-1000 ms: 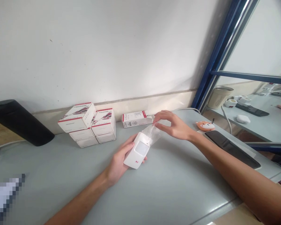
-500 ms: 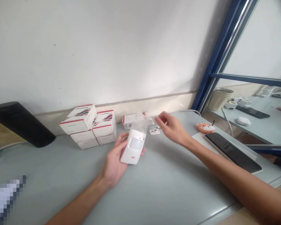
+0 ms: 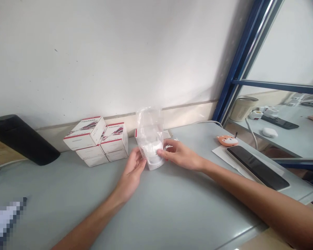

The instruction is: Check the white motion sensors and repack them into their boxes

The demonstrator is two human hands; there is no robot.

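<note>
A white motion sensor [image 3: 154,163] stands tilted in front of me, with a clear plastic bag [image 3: 148,126] around its upper part and rising above it. My left hand [image 3: 131,173] is closed on the sensor's left side, its fingers partly hidden behind the bag. From the right, my right hand [image 3: 182,155] pinches the bag and sensor, with the thumb on the front. Behind the bag lies a white and red box [image 3: 167,134], mostly covered. Small white parts near that box are largely hidden by my right hand.
Several white and red boxes [image 3: 91,133] are stacked at left, beside a leaning black object [image 3: 26,139]. On the right are a phone [image 3: 257,166] over white paper and an orange animal-faced item [image 3: 227,140]. A blue-framed pane [image 3: 231,76] borders the table [image 3: 172,208].
My right hand has come down and left onto the bag and sensor. The sensor has tipped, and the bag now stands taller and wider above it.
</note>
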